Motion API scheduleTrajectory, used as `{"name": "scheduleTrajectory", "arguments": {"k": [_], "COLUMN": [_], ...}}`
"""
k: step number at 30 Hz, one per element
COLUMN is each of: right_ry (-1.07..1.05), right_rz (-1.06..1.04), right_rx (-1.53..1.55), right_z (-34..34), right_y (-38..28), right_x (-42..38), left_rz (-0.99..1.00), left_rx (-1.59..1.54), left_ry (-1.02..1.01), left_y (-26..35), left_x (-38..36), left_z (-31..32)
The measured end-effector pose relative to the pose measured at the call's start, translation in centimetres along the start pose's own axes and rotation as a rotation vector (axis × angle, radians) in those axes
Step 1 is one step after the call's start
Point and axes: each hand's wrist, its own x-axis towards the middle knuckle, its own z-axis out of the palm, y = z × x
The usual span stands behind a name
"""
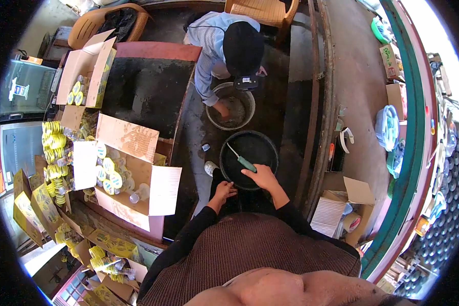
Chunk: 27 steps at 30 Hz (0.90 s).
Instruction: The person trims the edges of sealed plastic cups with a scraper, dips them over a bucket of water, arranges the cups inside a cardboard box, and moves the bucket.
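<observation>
A round black basin [274, 162] stands on the dark floor in front of me. My right hand [262, 177] is at its near right rim, closed around the green handle of a tool [247, 163] with a thin, curved metal end. The tool reaches over the basin's inside. At the near left rim is my left hand [225, 194], its fingers bent together against the edge; what they hold, if anything, is too small to tell. Beyond the basin stands a metal bucket [251, 104] with murky contents.
A co-worker [209, 56] in a striped shirt bends over the metal bucket with one hand inside. Open cardboard boxes [127, 135] with yellow-lidded containers are at left. A wooden beam [316, 102] runs along the right, with another open box [359, 191] beyond it.
</observation>
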Motion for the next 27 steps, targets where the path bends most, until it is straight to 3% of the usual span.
{"name": "scheduleTrajectory", "arguments": {"k": [27], "right_ry": [0.006], "right_rz": [-0.029], "right_rx": [0.018], "right_z": [0.2], "right_y": [0.63], "right_x": [0.38], "left_rz": [-0.029], "left_rx": [-0.024], "left_ry": [0.011], "left_y": [-0.34], "left_x": [0.31], "left_z": [0.02]}}
